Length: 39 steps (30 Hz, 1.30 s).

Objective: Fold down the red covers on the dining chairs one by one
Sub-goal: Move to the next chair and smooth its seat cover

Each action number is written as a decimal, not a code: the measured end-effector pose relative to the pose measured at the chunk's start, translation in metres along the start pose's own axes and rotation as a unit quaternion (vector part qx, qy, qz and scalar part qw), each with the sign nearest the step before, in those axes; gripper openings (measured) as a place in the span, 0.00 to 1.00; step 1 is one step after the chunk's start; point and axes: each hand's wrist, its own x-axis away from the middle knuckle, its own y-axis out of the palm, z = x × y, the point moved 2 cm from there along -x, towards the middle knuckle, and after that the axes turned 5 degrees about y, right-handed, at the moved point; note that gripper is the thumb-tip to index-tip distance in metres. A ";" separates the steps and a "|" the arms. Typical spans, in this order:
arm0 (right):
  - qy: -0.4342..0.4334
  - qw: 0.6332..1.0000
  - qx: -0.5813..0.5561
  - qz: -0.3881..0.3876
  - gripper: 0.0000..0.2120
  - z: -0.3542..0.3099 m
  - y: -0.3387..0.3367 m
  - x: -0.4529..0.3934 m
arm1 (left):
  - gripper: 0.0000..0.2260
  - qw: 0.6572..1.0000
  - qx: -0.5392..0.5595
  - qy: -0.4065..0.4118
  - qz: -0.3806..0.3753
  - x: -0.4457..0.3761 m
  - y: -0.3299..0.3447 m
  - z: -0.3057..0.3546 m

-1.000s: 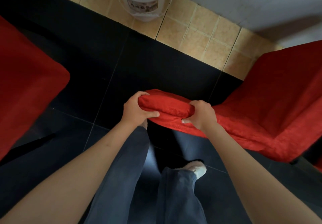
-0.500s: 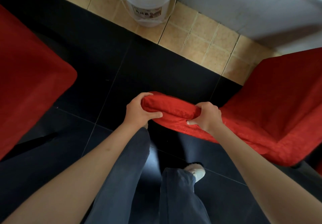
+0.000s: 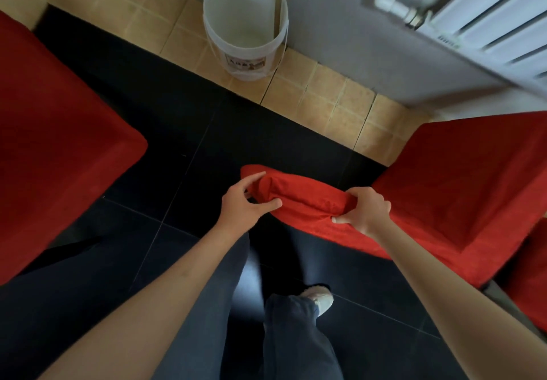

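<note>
Left hand (image 3: 247, 205): loosely curled at the near-left end of the cover roll (image 3: 299, 194), thumb and fingertips touching it.
Right hand (image 3: 365, 211): pinching the roll's right end.
Roll axis: left-right, between both hands.
Chair (image 3: 473, 190): right of roll.
</note>
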 end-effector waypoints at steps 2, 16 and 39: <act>0.000 1.000 -0.007 0.013 0.23 -0.003 -0.017 0.008 | 0.30 0.999 0.022 0.023 0.023 0.004 0.003 0.016; -0.045 0.994 -0.100 0.020 0.16 -0.081 -0.071 0.095 | 0.28 0.991 0.009 0.115 0.062 0.042 -0.084 0.114; -0.120 0.970 -0.201 0.067 0.16 0.061 -0.111 0.245 | 0.28 0.962 -0.134 0.237 -0.031 0.180 -0.027 0.185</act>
